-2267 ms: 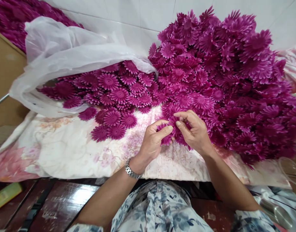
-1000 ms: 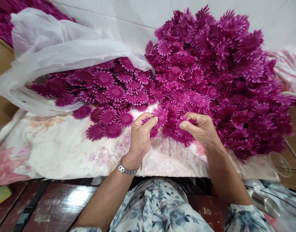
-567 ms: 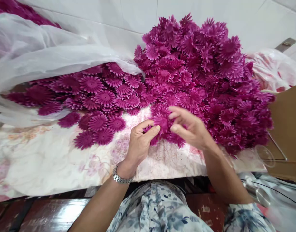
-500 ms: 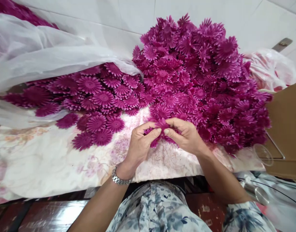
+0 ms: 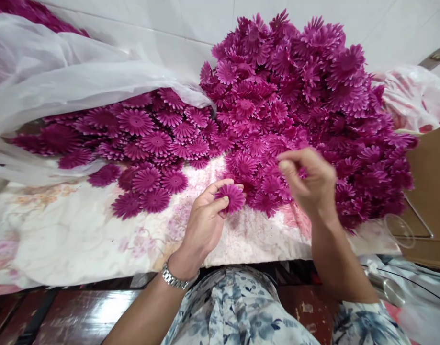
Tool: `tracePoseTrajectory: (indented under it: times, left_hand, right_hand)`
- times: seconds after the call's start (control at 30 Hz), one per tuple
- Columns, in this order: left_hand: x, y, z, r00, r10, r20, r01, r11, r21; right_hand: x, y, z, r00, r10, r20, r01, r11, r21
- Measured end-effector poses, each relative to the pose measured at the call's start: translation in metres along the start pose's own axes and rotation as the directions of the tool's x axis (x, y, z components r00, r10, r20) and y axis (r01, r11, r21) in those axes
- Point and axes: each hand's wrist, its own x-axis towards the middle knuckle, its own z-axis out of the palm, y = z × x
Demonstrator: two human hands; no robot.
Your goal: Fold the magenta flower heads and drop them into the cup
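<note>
My left hand (image 5: 205,211) pinches a purple artificial flower head (image 5: 234,199) between thumb and fingers, over the floral cloth (image 5: 79,244). Its round face with narrow petals is turned up. To the right, my right hand (image 5: 309,179) is lifted in front of the big heap of purple flower heads (image 5: 255,143), somewhat blurred. Thumb and index finger are drawn together there; anything between them is too small to make out. Left of my hands, several flower heads (image 5: 155,200) lie flat on the cloth, beside a denser spread of them (image 5: 157,143).
A translucent white plastic bag (image 5: 97,81) drapes over the left spread. At the right edge stand a cardboard box (image 5: 431,177) and another plastic bag (image 5: 417,96). A white tiled wall (image 5: 191,19) closes off the back. A metal cylinder (image 5: 388,290) is at lower right.
My hands were together on one flower head. My right hand has let go and moved right and up, while the flower stays in my left hand. The view has shifted slightly.
</note>
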Motion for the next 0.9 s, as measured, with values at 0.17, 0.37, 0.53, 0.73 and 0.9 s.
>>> tracePoseTrajectory:
  times: [0.17, 0.37, 0.53, 0.73, 0.9]
  left_hand:
    - [-0.007, -0.011, 0.002, 0.999, -0.023, 0.023, 0.024, 0.997, -0.069]
    - [-0.011, -0.017, 0.001, 0.998, -0.058, 0.011, 0.059, 0.996, -0.071]
    - [-0.01, -0.022, -0.002, 0.999, -0.031, -0.005, 0.031, 0.999, -0.037]
    - [-0.011, -0.022, -0.002, 1.0, 0.008, -0.014, -0.01, 0.99, -0.144]
    - [-0.012, -0.023, -0.004, 1.0, 0.004, -0.003, -0.004, 0.981, -0.194]
  right_hand:
    - [-0.03, -0.038, 0.041, 0.944, -0.043, 0.327, -0.066, 0.947, 0.315]
    - [-0.04, -0.03, 0.052, 0.95, -0.052, 0.308, -0.021, 0.973, 0.228]
    - [-0.042, -0.03, 0.049, 0.942, -0.127, 0.311, 0.09, 0.987, 0.129]
    - [-0.041, -0.039, 0.047, 0.971, -0.167, 0.173, 0.159, 0.986, 0.058]
    - [-0.043, -0.034, 0.055, 0.961, -0.183, 0.205, 0.157, 0.978, 0.137]
